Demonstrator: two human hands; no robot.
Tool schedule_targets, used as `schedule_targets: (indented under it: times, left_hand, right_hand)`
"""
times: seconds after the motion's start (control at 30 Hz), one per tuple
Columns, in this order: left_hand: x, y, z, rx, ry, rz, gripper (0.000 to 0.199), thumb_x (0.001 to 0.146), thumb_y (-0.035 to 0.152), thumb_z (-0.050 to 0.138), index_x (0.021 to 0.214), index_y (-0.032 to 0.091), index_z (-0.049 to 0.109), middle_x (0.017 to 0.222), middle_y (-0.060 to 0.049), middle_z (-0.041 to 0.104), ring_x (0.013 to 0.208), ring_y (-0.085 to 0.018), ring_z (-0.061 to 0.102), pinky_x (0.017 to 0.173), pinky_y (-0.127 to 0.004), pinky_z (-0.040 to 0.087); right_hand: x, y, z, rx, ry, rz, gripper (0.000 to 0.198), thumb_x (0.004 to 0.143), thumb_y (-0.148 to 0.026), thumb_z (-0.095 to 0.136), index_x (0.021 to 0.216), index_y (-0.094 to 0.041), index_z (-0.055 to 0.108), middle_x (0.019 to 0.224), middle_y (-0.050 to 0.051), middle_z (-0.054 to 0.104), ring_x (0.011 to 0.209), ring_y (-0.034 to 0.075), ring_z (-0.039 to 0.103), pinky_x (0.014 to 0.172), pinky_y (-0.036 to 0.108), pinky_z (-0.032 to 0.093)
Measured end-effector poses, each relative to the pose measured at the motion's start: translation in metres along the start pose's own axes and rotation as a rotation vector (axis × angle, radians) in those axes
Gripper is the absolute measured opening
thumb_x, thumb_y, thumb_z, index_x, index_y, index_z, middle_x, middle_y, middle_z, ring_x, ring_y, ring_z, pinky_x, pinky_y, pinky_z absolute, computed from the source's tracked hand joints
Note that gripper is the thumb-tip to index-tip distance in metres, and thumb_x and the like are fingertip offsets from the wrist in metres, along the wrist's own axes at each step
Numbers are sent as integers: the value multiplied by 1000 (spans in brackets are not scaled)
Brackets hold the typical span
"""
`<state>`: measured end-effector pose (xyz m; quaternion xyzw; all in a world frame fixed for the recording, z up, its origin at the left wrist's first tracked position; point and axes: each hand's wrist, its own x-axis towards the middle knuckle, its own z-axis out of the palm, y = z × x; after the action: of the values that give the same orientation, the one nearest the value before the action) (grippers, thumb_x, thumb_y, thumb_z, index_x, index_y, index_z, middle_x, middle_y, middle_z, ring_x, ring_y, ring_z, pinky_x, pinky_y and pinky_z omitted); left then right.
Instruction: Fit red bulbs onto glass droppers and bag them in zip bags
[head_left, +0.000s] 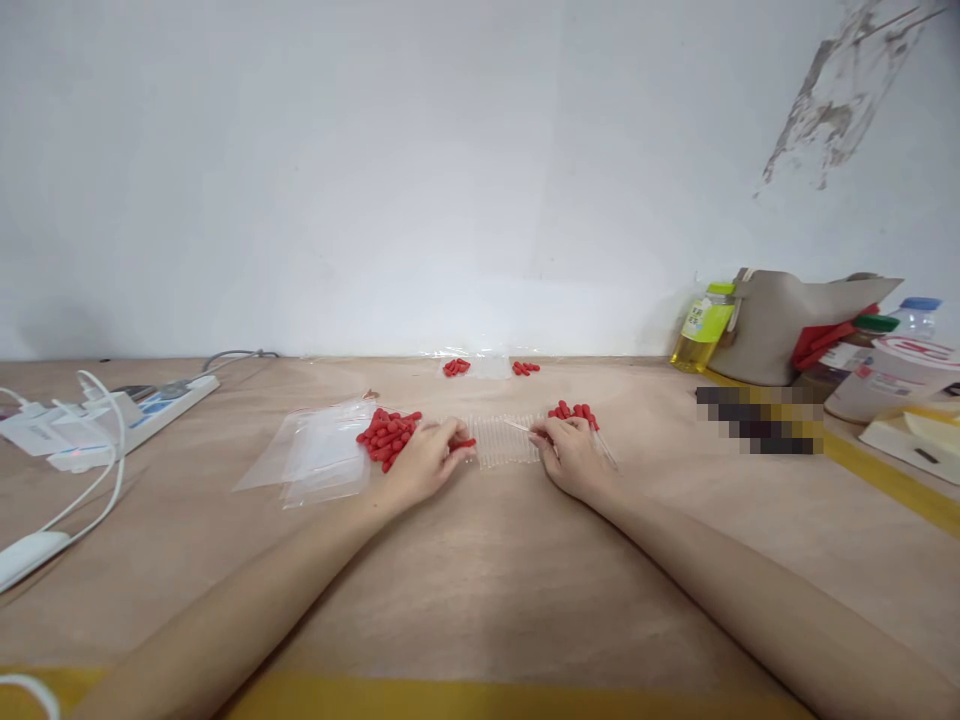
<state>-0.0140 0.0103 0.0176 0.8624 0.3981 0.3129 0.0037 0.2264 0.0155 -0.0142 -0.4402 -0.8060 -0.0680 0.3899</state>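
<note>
My left hand (427,460) is closed in a pinch on a small red rubber bulb (468,443). Between the hands lies a row of thin clear tubes (499,445), side by side on the table. The fingers of my right hand (574,458) pinch one clear tube (516,426), its free end slanting left over the row. Beside my left wrist is a heap of red bulbs (386,432), partly on clear plastic bags (322,460). Just behind and right of my right hand lie red bulbs fitted on clear tubes (576,410), partly hidden by the hand.
Near the wall, two small groups of red pieces (456,368) lie on clear plastic. A white power strip (172,408) with cables is at the left. To the right stand a yellow drink bottle (703,328), a grey bag (772,325) and a white tub (892,380).
</note>
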Motion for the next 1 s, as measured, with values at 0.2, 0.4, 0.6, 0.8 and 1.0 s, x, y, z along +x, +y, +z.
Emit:
schedule_targets:
  times: [0.2, 0.4, 0.6, 0.8, 1.0]
  left_hand:
    - [-10, 1, 25, 14, 88, 18, 19, 78, 34, 59, 90, 19, 57, 84, 0, 68, 77, -16, 60, 80, -32, 34]
    - [-9, 4, 23, 22, 84, 59, 12, 81, 31, 57, 81, 19, 58, 82, 2, 67, 75, -14, 58, 82, -32, 31]
    - [-10, 4, 22, 29, 76, 69, 12, 82, 31, 55, 81, 19, 58, 81, 3, 67, 75, -14, 57, 81, -32, 29]
    - [-12, 2, 23, -19, 31, 138, 11, 85, 28, 51, 84, 20, 59, 81, 3, 66, 76, -12, 58, 82, -31, 28]
    - [-11, 4, 21, -30, -42, 170, 13, 86, 29, 50, 83, 20, 59, 79, 1, 66, 78, -13, 58, 82, -31, 28]
  right_hand:
    - [-3, -15, -3, 28, -134, -118, 13, 87, -19, 37, 87, -19, 50, 84, 3, 64, 75, 14, 55, 81, 33, 28]
    - [-4, -21, -3, 10, -159, -103, 12, 86, -19, 39, 84, -18, 50, 83, 1, 65, 71, 12, 55, 80, 33, 27]
    - [-4, -21, -3, 11, -166, -112, 14, 87, -22, 39, 84, -19, 53, 81, 1, 65, 70, 13, 55, 80, 34, 27]
    - [-2, -13, -2, 42, -193, -173, 19, 88, -23, 40, 84, -20, 59, 82, 1, 66, 70, 12, 54, 79, 33, 27]
    - [1, -9, -2, -8, -220, -204, 21, 87, -23, 42, 85, -21, 64, 81, 2, 66, 69, 12, 53, 77, 33, 25]
